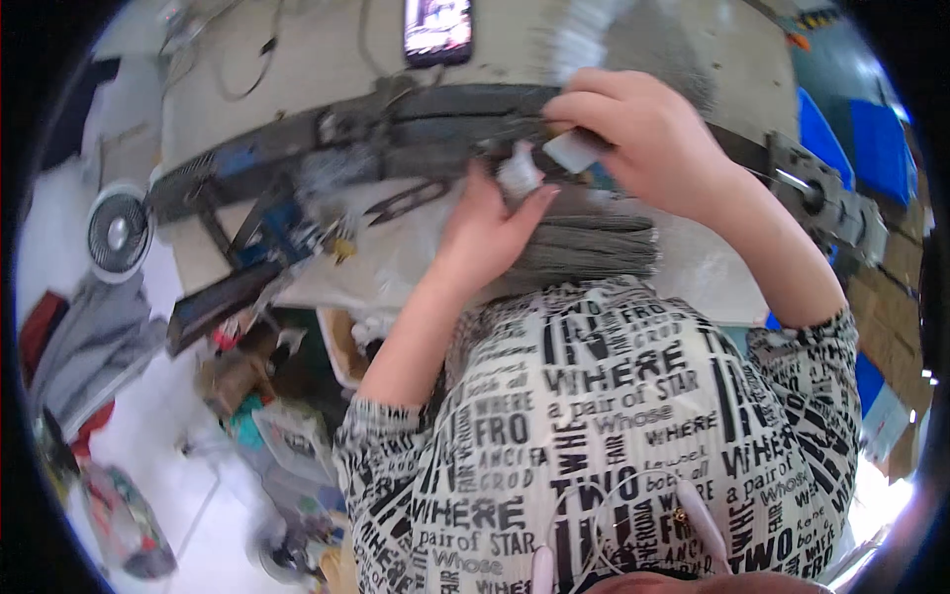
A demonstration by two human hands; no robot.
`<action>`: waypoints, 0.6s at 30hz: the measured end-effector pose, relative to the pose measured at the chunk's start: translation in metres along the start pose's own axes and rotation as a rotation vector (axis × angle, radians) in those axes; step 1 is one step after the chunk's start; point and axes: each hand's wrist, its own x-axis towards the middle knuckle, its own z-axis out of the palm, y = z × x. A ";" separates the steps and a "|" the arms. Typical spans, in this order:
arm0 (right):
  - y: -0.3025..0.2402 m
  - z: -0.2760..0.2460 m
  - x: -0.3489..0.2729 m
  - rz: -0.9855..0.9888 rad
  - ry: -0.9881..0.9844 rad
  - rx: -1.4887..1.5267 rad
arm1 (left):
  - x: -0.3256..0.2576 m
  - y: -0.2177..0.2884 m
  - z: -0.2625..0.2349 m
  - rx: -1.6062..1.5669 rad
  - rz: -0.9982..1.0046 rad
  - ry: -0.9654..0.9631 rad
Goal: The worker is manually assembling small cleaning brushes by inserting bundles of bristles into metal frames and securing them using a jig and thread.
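Observation:
My left hand (pixel 483 233) reaches to the dark metal bar (pixel 435 134), its thumb and forefinger closed round a small crumpled white piece (pixel 519 172). Bent over the same bar, my right hand (pixel 653 139) pinches a small flat whitish piece (pixel 574 150); blur hides what it is made of. The two pieces are close together but apart. Below my hands, against my body, lies a thick grey bundle of folded knit or strands (pixel 584 247). Dark thread snips (pixel 408 202) rest on the pale surface left of my left hand.
A lit phone (pixel 437 32) lies beyond the bar, near loose cables. Blurred grey mesh-like material (pixel 658 54) is behind my right hand. A metal block with a rod (pixel 831 203) sits at the bar's right end. Left are a blue clamp (pixel 282 228) and a round fan (pixel 119 232).

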 end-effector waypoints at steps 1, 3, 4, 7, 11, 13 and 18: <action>-0.003 0.000 -0.004 -0.090 0.113 -0.077 | -0.010 0.004 -0.010 0.017 -0.026 0.040; -0.009 -0.002 -0.022 -0.115 0.158 -0.074 | -0.024 0.005 -0.026 -0.063 0.023 0.114; -0.011 -0.007 -0.035 -0.127 0.122 -0.054 | -0.035 -0.005 -0.044 -0.108 -0.066 0.099; -0.001 0.000 -0.056 -0.021 -0.053 0.089 | -0.077 -0.061 -0.089 -0.530 -0.462 0.393; 0.022 0.022 -0.052 0.309 -0.040 -0.024 | -0.091 -0.061 -0.108 -0.761 -0.462 0.783; 0.031 0.031 -0.047 0.310 -0.097 -0.055 | -0.089 -0.072 -0.103 -0.908 -0.383 0.794; 0.016 0.004 -0.072 0.124 -0.183 0.190 | -0.072 -0.045 -0.072 -1.135 -0.343 0.583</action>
